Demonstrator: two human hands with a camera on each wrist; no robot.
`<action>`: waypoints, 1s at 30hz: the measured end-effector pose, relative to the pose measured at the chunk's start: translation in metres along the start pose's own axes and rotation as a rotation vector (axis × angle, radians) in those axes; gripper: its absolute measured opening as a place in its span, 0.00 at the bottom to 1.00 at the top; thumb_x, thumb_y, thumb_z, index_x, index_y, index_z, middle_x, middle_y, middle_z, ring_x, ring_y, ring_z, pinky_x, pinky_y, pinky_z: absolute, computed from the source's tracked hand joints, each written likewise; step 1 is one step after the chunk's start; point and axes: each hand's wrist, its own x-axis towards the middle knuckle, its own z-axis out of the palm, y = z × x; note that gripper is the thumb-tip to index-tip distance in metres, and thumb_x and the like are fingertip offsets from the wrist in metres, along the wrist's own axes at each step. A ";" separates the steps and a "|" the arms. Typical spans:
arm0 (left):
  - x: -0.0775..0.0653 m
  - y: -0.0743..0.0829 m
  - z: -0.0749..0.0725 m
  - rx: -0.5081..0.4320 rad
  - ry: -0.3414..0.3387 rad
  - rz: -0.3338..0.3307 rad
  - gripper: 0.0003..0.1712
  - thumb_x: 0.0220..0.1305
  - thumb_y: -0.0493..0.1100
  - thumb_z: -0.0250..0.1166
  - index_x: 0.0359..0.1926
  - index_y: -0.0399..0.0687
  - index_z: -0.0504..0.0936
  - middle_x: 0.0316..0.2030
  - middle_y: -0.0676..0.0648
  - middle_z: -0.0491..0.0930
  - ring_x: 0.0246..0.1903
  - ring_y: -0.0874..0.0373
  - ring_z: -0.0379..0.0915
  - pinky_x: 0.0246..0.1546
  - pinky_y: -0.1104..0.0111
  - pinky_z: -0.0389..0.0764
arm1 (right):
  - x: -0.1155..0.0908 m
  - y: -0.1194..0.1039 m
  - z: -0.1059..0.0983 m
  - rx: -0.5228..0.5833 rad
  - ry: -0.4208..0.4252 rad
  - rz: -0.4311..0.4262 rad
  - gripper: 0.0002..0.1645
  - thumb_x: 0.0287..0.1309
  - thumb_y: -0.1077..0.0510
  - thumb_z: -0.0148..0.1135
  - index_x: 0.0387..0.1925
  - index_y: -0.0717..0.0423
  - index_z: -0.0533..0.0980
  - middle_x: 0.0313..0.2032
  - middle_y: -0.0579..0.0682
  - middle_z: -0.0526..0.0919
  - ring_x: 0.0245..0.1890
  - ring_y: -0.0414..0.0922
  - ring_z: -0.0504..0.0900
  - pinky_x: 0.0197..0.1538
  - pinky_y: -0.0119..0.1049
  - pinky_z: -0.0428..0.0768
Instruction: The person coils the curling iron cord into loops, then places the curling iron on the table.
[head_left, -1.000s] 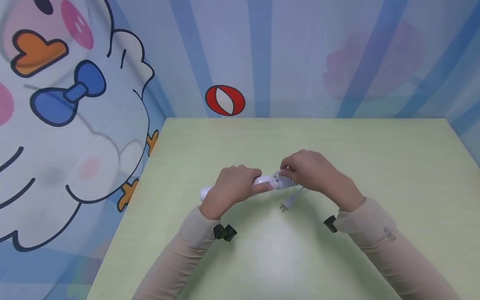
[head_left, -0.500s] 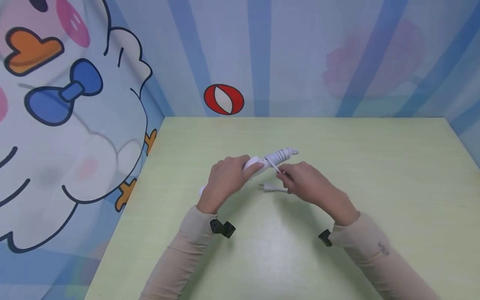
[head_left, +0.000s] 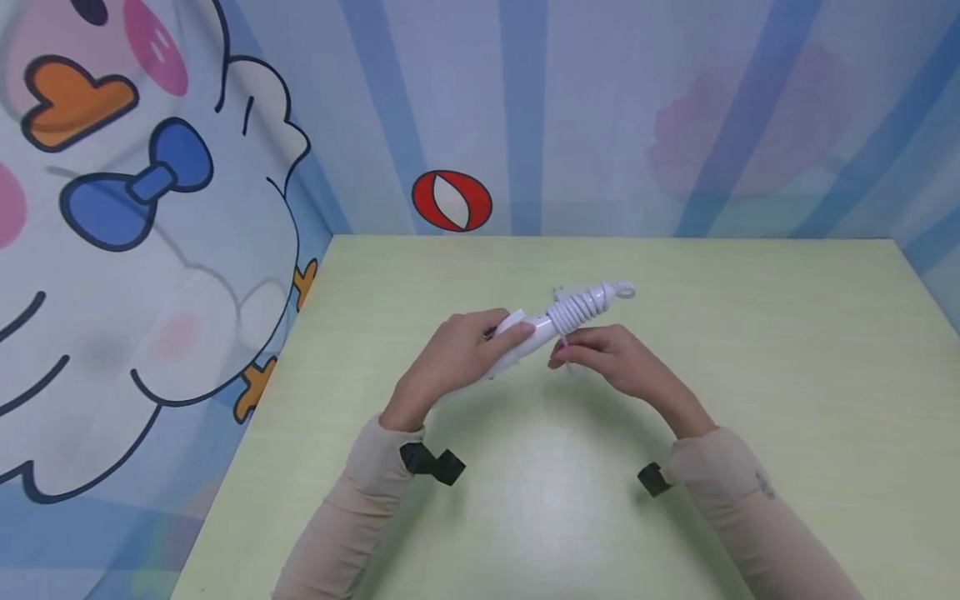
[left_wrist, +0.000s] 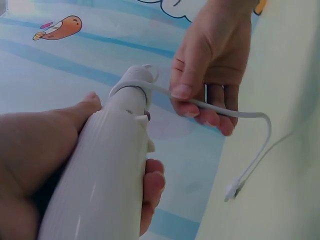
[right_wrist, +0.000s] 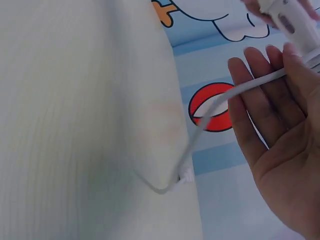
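A white, long-bodied electric appliance (head_left: 536,332) with a cord coiled round its narrow end (head_left: 576,310) is held above the table; its exact kind is unclear. My left hand (head_left: 465,350) grips the body, thumb along one side and fingers round the other, as the appliance (left_wrist: 102,170) shows in the left wrist view. Below the coils, my right hand (head_left: 618,357) pinches the loose stretch of white cord (left_wrist: 220,108) between thumb and fingers. In the right wrist view the cord (right_wrist: 205,117) runs across the fingers. The plug (left_wrist: 232,190) dangles at its free end.
A pale green table (head_left: 750,350) lies beneath both hands. Behind it rises a blue striped backdrop (head_left: 585,125) with a printed red ball. On the left stands a panel with a large cartoon bird (head_left: 187,250). Black wrist cameras (head_left: 431,463) sit on both cuffs.
My right hand has come from above the coils to below them, drawing the cord. The appliance's coiled end has risen and swung to the far right. My left hand keeps its grip.
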 end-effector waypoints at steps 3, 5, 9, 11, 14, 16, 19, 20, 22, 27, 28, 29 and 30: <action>-0.002 0.001 -0.003 -0.041 -0.047 0.033 0.19 0.66 0.65 0.54 0.38 0.58 0.78 0.29 0.52 0.77 0.28 0.57 0.74 0.28 0.67 0.74 | 0.000 0.004 -0.003 0.022 0.016 -0.024 0.12 0.66 0.54 0.57 0.44 0.54 0.81 0.41 0.48 0.86 0.45 0.45 0.82 0.48 0.42 0.78; -0.004 0.001 -0.004 -0.067 -0.075 0.058 0.18 0.66 0.65 0.54 0.37 0.59 0.78 0.28 0.52 0.77 0.28 0.57 0.74 0.29 0.66 0.75 | 0.001 0.004 -0.005 0.017 0.022 -0.040 0.12 0.64 0.55 0.59 0.46 0.55 0.80 0.43 0.50 0.85 0.45 0.45 0.82 0.46 0.41 0.78; -0.008 0.000 -0.008 -0.112 -0.150 0.113 0.15 0.66 0.63 0.56 0.35 0.60 0.78 0.28 0.53 0.77 0.28 0.57 0.74 0.29 0.65 0.76 | 0.000 -0.002 -0.009 -0.142 0.059 -0.029 0.17 0.62 0.59 0.61 0.52 0.61 0.76 0.42 0.53 0.85 0.42 0.44 0.82 0.45 0.39 0.78; -0.010 0.000 -0.009 -0.125 -0.196 0.143 0.14 0.66 0.61 0.57 0.34 0.59 0.77 0.27 0.52 0.77 0.27 0.57 0.74 0.28 0.66 0.75 | -0.002 -0.006 -0.012 -0.263 0.069 -0.069 0.15 0.60 0.63 0.61 0.50 0.62 0.78 0.40 0.54 0.86 0.40 0.45 0.83 0.44 0.38 0.79; -0.011 0.001 -0.009 -0.111 -0.271 0.195 0.13 0.66 0.59 0.58 0.34 0.59 0.77 0.27 0.53 0.77 0.27 0.59 0.74 0.28 0.67 0.76 | -0.003 -0.009 -0.015 -0.259 0.037 -0.134 0.10 0.59 0.67 0.60 0.43 0.63 0.81 0.40 0.56 0.86 0.39 0.45 0.83 0.41 0.35 0.80; -0.012 0.003 -0.009 -0.080 -0.310 0.235 0.13 0.65 0.59 0.59 0.33 0.58 0.77 0.26 0.54 0.77 0.27 0.60 0.74 0.29 0.68 0.76 | -0.001 -0.009 -0.018 -0.196 -0.004 -0.150 0.11 0.59 0.66 0.61 0.43 0.59 0.82 0.41 0.54 0.86 0.39 0.43 0.83 0.41 0.33 0.80; -0.014 0.007 -0.008 -0.024 -0.355 0.291 0.12 0.65 0.58 0.60 0.34 0.58 0.78 0.26 0.56 0.77 0.26 0.62 0.73 0.29 0.70 0.75 | 0.001 -0.009 -0.022 -0.206 -0.022 -0.087 0.09 0.62 0.59 0.61 0.43 0.51 0.83 0.40 0.46 0.86 0.40 0.38 0.82 0.41 0.32 0.78; -0.015 0.008 -0.008 -0.004 -0.366 0.305 0.12 0.65 0.58 0.60 0.34 0.58 0.78 0.26 0.57 0.77 0.26 0.63 0.73 0.29 0.71 0.75 | 0.002 -0.009 -0.024 -0.248 -0.022 -0.086 0.09 0.62 0.57 0.61 0.43 0.50 0.83 0.40 0.44 0.86 0.39 0.37 0.82 0.42 0.33 0.78; -0.017 0.011 -0.008 0.042 -0.380 0.324 0.13 0.64 0.59 0.60 0.33 0.58 0.77 0.24 0.57 0.76 0.24 0.64 0.71 0.28 0.72 0.73 | 0.002 -0.011 -0.028 -0.335 -0.020 -0.098 0.09 0.62 0.56 0.61 0.43 0.48 0.83 0.40 0.42 0.86 0.38 0.37 0.83 0.42 0.34 0.78; -0.020 0.017 -0.006 0.188 -0.372 0.316 0.17 0.63 0.63 0.58 0.30 0.57 0.74 0.19 0.58 0.70 0.19 0.67 0.64 0.24 0.74 0.67 | 0.002 -0.022 -0.035 -0.406 -0.023 -0.144 0.08 0.61 0.57 0.62 0.41 0.47 0.83 0.39 0.42 0.86 0.34 0.38 0.82 0.37 0.36 0.78; -0.020 0.017 -0.005 0.215 -0.365 0.305 0.18 0.63 0.64 0.58 0.29 0.57 0.73 0.19 0.58 0.68 0.19 0.67 0.63 0.24 0.74 0.66 | 0.001 -0.024 -0.036 -0.421 -0.021 -0.147 0.08 0.60 0.57 0.63 0.41 0.46 0.83 0.40 0.42 0.86 0.34 0.37 0.82 0.37 0.36 0.78; -0.020 0.018 -0.004 0.244 -0.357 0.295 0.20 0.63 0.64 0.58 0.28 0.56 0.72 0.18 0.58 0.67 0.18 0.67 0.62 0.23 0.74 0.64 | 0.001 -0.027 -0.036 -0.439 -0.020 -0.146 0.08 0.60 0.56 0.63 0.41 0.45 0.83 0.40 0.41 0.86 0.35 0.37 0.82 0.38 0.36 0.78; -0.020 0.018 -0.002 0.275 -0.347 0.283 0.21 0.62 0.65 0.58 0.27 0.56 0.72 0.17 0.58 0.66 0.18 0.67 0.61 0.23 0.74 0.63 | 0.001 -0.029 -0.036 -0.463 -0.015 -0.156 0.07 0.60 0.56 0.64 0.40 0.44 0.83 0.40 0.41 0.86 0.36 0.37 0.82 0.39 0.37 0.78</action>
